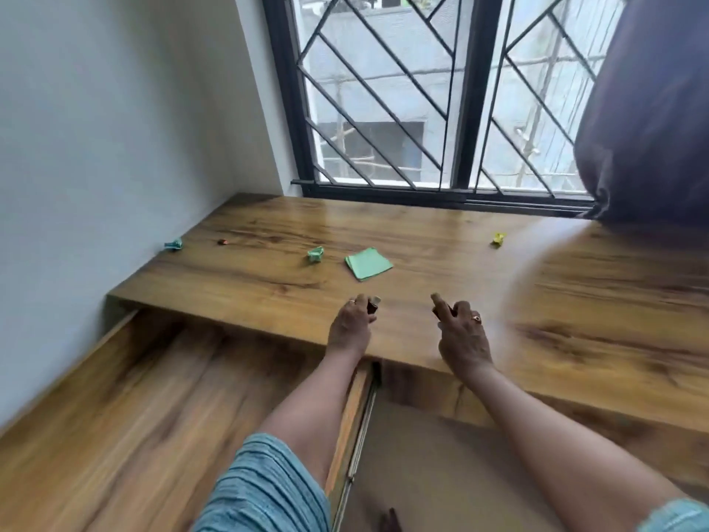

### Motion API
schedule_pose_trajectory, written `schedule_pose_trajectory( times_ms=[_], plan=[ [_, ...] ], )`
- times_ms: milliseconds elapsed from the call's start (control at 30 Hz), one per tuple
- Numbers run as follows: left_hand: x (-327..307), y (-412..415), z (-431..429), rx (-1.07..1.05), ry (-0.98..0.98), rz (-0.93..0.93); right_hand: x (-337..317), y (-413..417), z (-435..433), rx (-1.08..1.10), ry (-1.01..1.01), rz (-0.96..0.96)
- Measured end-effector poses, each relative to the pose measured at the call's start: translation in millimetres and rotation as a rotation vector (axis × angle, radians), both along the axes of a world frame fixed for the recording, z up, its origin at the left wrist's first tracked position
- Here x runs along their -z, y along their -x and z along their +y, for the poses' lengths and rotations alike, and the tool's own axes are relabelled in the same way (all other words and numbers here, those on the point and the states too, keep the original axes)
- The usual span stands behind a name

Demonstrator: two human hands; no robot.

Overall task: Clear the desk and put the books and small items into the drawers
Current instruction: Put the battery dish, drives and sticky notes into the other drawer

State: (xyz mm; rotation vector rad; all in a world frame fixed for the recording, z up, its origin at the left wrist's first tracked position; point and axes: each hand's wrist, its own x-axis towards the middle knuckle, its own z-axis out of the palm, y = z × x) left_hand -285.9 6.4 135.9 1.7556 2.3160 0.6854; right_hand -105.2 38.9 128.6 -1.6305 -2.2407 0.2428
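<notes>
Green notes [369, 263], a small flat stack, lie on the wooden counter [441, 240] just beyond the two hands, roughly midway between them. A crumpled green scrap [315, 255] sits just to the left of the stack, another crumpled teal scrap [173, 244] lies farther left near the wall [96, 128], and a tiny dark object [221, 242] rests between those two scraps. A crumpled yellow scrap [498, 239] lies well apart to the right, toward the dark curtain [648, 120]. The left hand [351, 326] hovers at the near edge of the counter, its fingers [360, 301] curled around a small dark item with a pale end [373, 304]; what that item is cannot be made out through the blur. The right hand [462, 332] is also at the near edge, with a ring [477, 319] on one finger, the index finger stretched forward and the other fingers folded over something small and dark [441, 311]. Below the counter on the left, an open drawer [134, 397] is pulled out, its wood bottom showing bare. Behind the counter stands a window with a black metal grille [383, 90].
</notes>
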Motion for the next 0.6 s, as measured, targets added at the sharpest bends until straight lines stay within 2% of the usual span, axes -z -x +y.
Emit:
schedule_pose_trajectory(
  times_ms=[167, 300, 500, 600],
  plan=[
    [-3, 28, -91, 0.003, 0.074, -0.076, -5, 45, -73, -0.172, -0.007, 0.027],
    [-6, 71, -147, -0.114, 0.147, -0.144, -8, 90, -119, -0.297, 0.029, 0.042],
    [15, 140, -215, -0.225, 0.29, -0.093, 15, 153, -179, -0.375, 0.175, 0.126],
    [32, 176, -246, -0.26, 0.348, -0.093, 30, 189, -210, -0.336, 0.285, 0.144]
  ],
)
